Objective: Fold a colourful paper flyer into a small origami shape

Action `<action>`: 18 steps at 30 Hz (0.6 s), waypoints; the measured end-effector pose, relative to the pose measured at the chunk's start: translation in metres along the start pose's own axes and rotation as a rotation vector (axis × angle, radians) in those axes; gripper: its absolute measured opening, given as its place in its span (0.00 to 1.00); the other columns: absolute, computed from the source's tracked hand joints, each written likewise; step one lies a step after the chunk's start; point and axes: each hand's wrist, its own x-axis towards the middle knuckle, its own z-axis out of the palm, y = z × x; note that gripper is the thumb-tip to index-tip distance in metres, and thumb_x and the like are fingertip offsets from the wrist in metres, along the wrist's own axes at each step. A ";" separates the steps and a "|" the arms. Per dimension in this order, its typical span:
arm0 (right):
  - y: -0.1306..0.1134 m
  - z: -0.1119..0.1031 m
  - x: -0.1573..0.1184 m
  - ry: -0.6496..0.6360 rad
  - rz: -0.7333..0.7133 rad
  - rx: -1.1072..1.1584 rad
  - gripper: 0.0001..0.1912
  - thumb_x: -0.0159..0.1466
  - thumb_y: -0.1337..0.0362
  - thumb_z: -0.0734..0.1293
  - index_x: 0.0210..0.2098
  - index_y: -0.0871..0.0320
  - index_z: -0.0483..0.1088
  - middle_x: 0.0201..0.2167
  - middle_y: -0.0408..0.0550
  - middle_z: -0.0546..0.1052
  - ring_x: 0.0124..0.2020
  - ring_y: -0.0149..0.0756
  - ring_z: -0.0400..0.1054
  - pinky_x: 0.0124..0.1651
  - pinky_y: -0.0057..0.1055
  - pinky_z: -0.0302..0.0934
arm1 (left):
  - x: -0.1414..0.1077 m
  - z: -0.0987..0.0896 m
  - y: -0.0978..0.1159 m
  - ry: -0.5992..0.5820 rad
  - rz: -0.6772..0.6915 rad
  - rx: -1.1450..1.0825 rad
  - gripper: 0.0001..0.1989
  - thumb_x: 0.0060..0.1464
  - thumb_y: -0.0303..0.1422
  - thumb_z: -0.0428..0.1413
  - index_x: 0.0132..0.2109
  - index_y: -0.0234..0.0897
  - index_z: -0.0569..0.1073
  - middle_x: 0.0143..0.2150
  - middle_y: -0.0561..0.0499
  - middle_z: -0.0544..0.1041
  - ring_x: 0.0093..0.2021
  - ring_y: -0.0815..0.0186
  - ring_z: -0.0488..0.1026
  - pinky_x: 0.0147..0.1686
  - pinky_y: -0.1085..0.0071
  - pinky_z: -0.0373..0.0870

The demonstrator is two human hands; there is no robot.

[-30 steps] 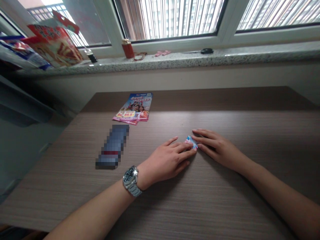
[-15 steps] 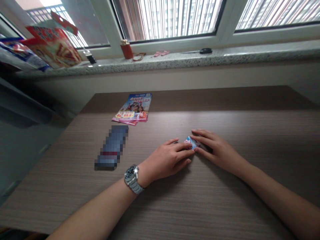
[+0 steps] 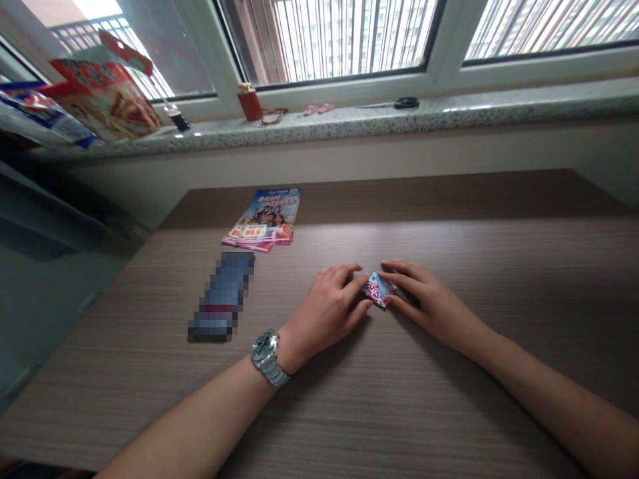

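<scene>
A small folded piece of printed paper, blue, white and red, lies on the brown wooden table between my hands. My left hand, with a silver watch above its wrist, touches the paper's left edge with its fingertips; its fingers are bent and somewhat apart. On the right side of the paper, my right hand rests its thumb and fingertips, fingers spread and lightly curved. Neither hand is wrapped round the paper.
Printed flyers lie at the back left, with a pixelated dark flat object nearer me. On the windowsill stand food packages, a red container, pink pieces and black-handled scissors.
My left hand has drawn back a little to the left, off the top of the paper, and more of the paper shows. My right hand has hardly moved.
</scene>
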 end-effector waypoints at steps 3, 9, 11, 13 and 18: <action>0.000 0.000 0.000 -0.008 -0.003 -0.008 0.19 0.70 0.62 0.66 0.59 0.56 0.71 0.62 0.60 0.71 0.64 0.51 0.64 0.64 0.54 0.62 | 0.000 0.001 0.000 -0.039 0.000 0.036 0.22 0.66 0.37 0.55 0.64 0.36 0.69 0.63 0.39 0.69 0.61 0.51 0.67 0.64 0.49 0.63; -0.003 -0.001 0.001 -0.032 0.004 -0.049 0.22 0.70 0.60 0.66 0.61 0.59 0.70 0.62 0.62 0.70 0.64 0.52 0.64 0.65 0.53 0.61 | 0.000 0.000 -0.001 -0.034 0.010 0.032 0.21 0.66 0.37 0.54 0.64 0.38 0.69 0.60 0.41 0.71 0.61 0.53 0.67 0.67 0.48 0.59; -0.004 -0.001 0.001 -0.037 0.007 -0.061 0.22 0.70 0.60 0.66 0.61 0.59 0.69 0.63 0.61 0.70 0.64 0.52 0.63 0.65 0.53 0.61 | 0.000 0.001 -0.001 -0.029 0.018 0.015 0.21 0.66 0.36 0.54 0.64 0.39 0.69 0.60 0.42 0.71 0.60 0.53 0.67 0.67 0.48 0.59; -0.003 0.000 0.000 -0.039 0.004 -0.069 0.23 0.70 0.59 0.66 0.62 0.59 0.69 0.63 0.62 0.69 0.64 0.52 0.63 0.65 0.53 0.61 | 0.001 0.001 -0.001 -0.019 0.023 -0.004 0.21 0.66 0.36 0.55 0.64 0.38 0.69 0.60 0.41 0.71 0.60 0.54 0.68 0.68 0.49 0.59; -0.001 0.002 -0.002 -0.044 -0.012 -0.091 0.23 0.70 0.59 0.66 0.63 0.57 0.68 0.64 0.61 0.68 0.65 0.53 0.63 0.65 0.54 0.61 | 0.002 0.000 0.001 0.030 0.017 -0.037 0.17 0.67 0.35 0.55 0.60 0.37 0.72 0.58 0.43 0.73 0.59 0.55 0.69 0.67 0.51 0.60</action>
